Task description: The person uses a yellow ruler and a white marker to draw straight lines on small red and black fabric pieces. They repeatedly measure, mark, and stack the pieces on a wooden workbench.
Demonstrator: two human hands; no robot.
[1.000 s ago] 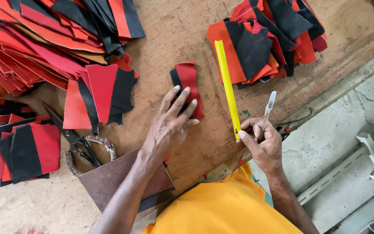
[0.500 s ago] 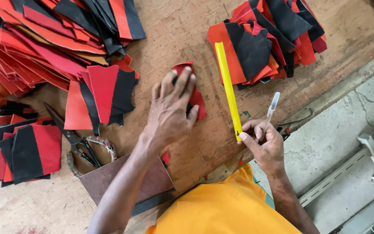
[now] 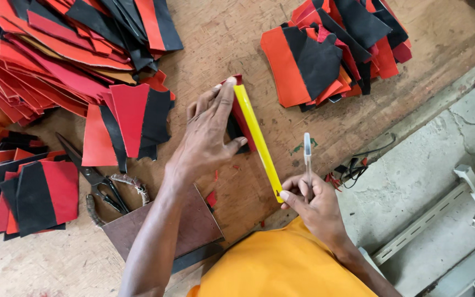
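Pressing down w/ left hand [image 3: 207, 140], fingers spread flat, on a small red & black leather piece [image 3: 238, 124] lying on the wooden table [image 3: 221, 38]. Touching the top end of the yellow ruler [image 3: 257, 140] w/ left fingertips [image 3: 227, 88]. Lying slanted across the piece's right edge, ruler reaching from left fingertips down to right hand [image 3: 310, 201]. Pinching ruler's bottom end w/ right thumb & finger, also gripping a clear pen [image 3: 307, 157] pointing up. Sitting just left of left wrist: scissors [image 3: 97, 179] & brown board [image 3: 160, 231] under forearm. Lying further left & above both hands: big piles of red & black pieces [image 3: 56, 44], another pile [image 3: 333, 47] above right hand.
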